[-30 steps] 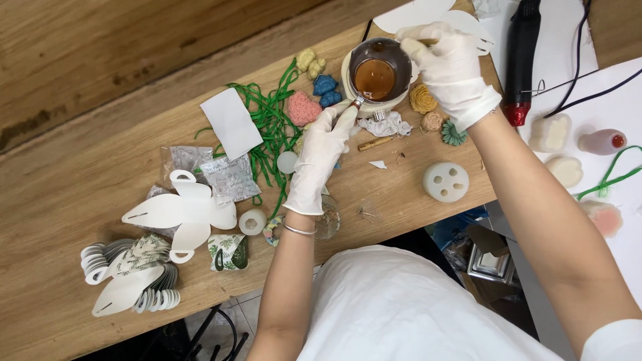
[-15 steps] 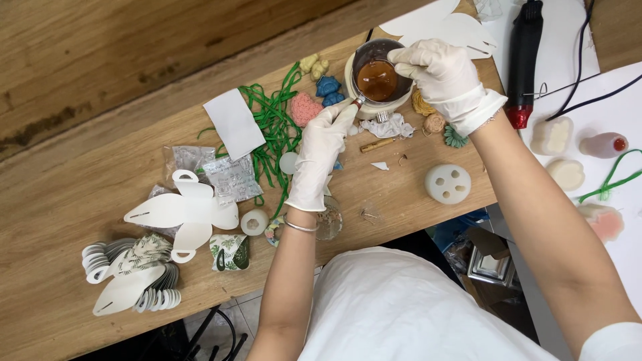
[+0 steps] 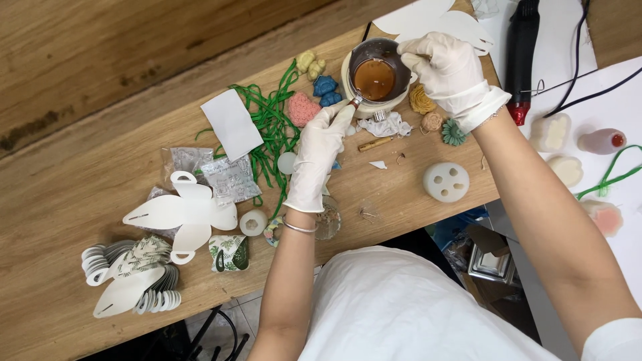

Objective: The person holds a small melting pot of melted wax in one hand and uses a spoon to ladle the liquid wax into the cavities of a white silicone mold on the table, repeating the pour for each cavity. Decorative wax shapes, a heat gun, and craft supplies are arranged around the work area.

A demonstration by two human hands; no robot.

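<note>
Right hand point(image 3: 449, 70) grips metal cup point(image 3: 376, 72); left hand point(image 3: 319, 150) holds stirrer point(image 3: 352, 103).

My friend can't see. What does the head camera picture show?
Two gloved hands work at a small metal pot of amber liquid: the left hand holds a thin tool at its rim, the right hand grips its edge. Colourful shaped pieces and green cord lie around.
</note>
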